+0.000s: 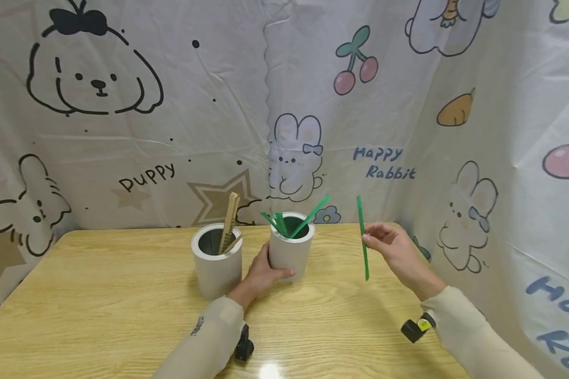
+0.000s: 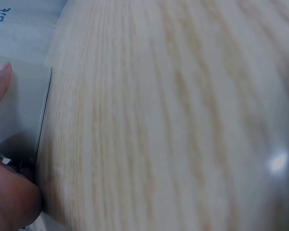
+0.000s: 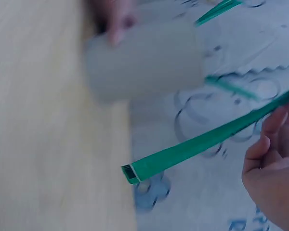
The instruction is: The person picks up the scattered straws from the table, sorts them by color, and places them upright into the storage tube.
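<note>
My left hand (image 1: 264,272) grips the lower side of a white cylindrical holder (image 1: 290,258), thumb across its front. Several green strips (image 1: 309,217) lean out of this holder. To the right, my right hand (image 1: 394,251) pinches a long, thin green strip (image 1: 360,216) between thumb and fingers, held upright beside the holder. In the right wrist view, this green strip (image 3: 183,147) is flat, with a small dark patch at its near end. The left wrist view catches part of the holder (image 2: 24,108) beside my thumb (image 2: 1,82).
A second white holder (image 1: 218,279) stands just left of my left hand, with brown ruler-like sticks (image 1: 228,221) in it. Both stand on a wood-grain table (image 1: 99,305). A printed cloth (image 1: 208,105) hangs behind the table and along its right side.
</note>
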`<action>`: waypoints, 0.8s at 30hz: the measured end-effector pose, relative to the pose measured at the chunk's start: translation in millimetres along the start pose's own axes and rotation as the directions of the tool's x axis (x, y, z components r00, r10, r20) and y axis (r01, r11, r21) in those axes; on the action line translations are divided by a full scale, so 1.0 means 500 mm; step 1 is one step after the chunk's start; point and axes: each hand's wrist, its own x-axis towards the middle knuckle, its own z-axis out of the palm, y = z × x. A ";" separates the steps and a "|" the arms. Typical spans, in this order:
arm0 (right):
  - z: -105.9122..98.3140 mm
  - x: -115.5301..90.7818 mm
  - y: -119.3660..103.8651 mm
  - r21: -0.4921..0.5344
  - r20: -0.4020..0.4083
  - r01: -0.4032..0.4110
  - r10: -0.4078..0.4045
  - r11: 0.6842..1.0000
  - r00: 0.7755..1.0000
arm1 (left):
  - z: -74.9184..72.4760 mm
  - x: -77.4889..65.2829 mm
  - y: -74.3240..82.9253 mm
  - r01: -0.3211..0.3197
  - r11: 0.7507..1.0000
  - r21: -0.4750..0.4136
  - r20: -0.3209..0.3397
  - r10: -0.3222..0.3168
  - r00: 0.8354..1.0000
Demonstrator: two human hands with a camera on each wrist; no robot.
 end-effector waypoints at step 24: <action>0.174 0.134 -0.136 0.366 -0.312 0.263 -0.148 0.893 0.939 | -0.001 0.001 0.000 -0.014 1.000 -0.016 0.013 0.014 1.000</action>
